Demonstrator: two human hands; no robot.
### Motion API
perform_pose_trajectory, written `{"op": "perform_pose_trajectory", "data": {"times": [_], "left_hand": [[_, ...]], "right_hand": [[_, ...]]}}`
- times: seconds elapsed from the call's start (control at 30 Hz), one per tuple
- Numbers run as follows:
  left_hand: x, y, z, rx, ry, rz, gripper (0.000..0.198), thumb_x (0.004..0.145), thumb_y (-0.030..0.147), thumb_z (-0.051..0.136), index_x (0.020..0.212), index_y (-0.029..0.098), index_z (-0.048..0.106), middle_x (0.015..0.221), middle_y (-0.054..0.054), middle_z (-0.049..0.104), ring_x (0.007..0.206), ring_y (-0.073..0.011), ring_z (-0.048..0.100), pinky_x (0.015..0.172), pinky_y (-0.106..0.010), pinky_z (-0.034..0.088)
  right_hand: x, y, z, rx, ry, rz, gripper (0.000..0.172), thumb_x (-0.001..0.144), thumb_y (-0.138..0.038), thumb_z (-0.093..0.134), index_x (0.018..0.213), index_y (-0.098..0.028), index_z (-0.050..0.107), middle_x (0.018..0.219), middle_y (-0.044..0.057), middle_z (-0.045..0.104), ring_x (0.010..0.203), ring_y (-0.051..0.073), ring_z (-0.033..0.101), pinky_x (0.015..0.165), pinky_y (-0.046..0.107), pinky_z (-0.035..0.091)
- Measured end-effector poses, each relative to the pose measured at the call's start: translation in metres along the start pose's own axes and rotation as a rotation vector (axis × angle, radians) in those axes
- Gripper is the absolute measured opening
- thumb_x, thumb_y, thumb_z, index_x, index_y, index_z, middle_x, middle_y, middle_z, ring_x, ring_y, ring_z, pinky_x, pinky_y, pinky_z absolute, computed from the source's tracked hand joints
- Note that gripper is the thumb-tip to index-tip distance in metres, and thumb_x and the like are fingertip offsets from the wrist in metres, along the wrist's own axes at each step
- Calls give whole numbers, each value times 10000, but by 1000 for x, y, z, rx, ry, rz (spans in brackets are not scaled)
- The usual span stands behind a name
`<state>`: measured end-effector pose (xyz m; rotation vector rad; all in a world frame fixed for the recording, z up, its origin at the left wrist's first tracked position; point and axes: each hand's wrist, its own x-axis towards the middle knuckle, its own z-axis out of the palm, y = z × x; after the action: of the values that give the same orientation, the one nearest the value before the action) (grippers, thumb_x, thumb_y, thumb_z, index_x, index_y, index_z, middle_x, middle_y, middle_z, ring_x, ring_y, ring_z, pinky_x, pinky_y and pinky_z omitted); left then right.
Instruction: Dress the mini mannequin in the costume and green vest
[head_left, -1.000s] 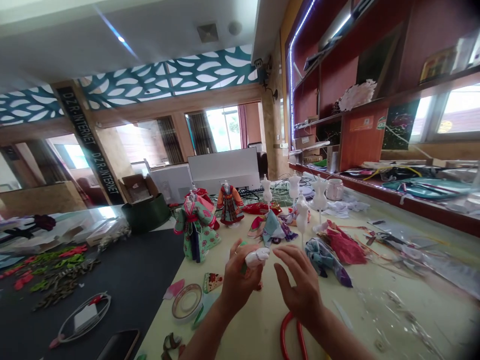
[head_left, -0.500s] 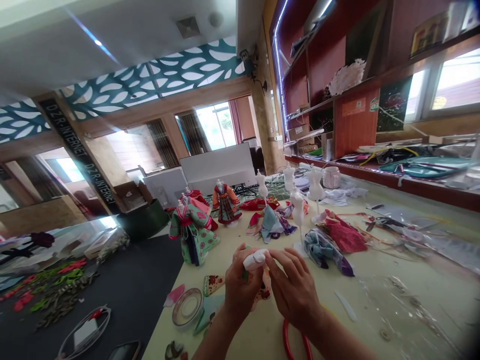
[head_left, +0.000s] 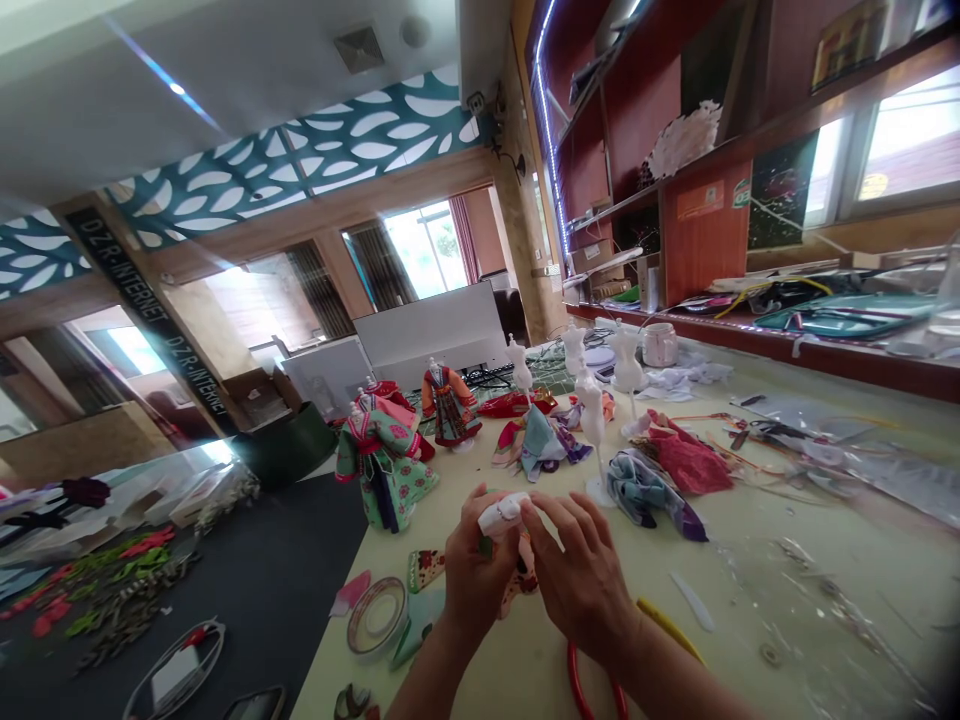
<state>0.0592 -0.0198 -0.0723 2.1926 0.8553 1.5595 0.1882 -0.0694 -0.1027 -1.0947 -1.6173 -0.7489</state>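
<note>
My left hand (head_left: 476, 575) is closed around a small white piece (head_left: 499, 515) with a dark line across it; whether it is cloth or a doll form I cannot tell. A bit of green shows under it. My right hand (head_left: 581, 570) pinches the piece's right end with thumb and forefinger, its other fingers loosely bent. Below and between the hands hangs a peach cloth (head_left: 519, 590) with dark red flowers, partly hidden. Just beyond stand small white dress forms (head_left: 591, 415) on thin stems. A bowl (head_left: 377, 615) of pale stuff sits left of my left forearm.
Dressed doll forms, one in a green robe (head_left: 386, 470) and one in an orange robe (head_left: 448, 405), stand at the back left. Cloth scraps (head_left: 544, 445) lie behind my hands. Red-handled tool (head_left: 576, 680), yellow handle (head_left: 670, 630) and white blade-like tool (head_left: 691, 600) lie near my right forearm.
The white piece has tilted a little in my fingers, its right end slightly higher. Both hands have shifted slightly left in view, and more of the yellow handle shows.
</note>
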Motion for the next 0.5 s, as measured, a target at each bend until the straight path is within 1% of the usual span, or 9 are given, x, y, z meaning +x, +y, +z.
{"op": "perform_pose_trajectory", "data": {"times": [0.13, 0.37, 0.5], "left_hand": [[-3, -5, 0, 11, -14, -37, 186, 799, 251, 577, 959, 178, 638, 991, -75, 701, 1011, -234, 625, 910, -366, 490], [-3, -8, 0, -15, 7, -56, 199, 782, 257, 595, 957, 176, 643, 992, -75, 704, 1050, -246, 612, 885, -360, 508], [-2, -9, 0, -32, -3, -67, 207, 784, 266, 589, 967, 186, 643, 1000, -71, 704, 1071, -248, 604, 889, -368, 508]], "right_hand": [[-3, 0, 2, 2, 1, -7, 426, 845, -48, 441, 1267, -97, 476, 1171, 159, 587, 1101, 266, 499, 979, 501, 330], [-3, 2, 1, -3, -2, -17, 474, 869, -87, 431, 1340, -136, 415, 1236, 132, 595, 1118, 237, 524, 1003, 474, 335], [0, 2, -3, 5, -5, -29, 449, 855, -80, 433, 1302, -124, 459, 1238, 143, 598, 1102, 240, 547, 994, 468, 348]]}}
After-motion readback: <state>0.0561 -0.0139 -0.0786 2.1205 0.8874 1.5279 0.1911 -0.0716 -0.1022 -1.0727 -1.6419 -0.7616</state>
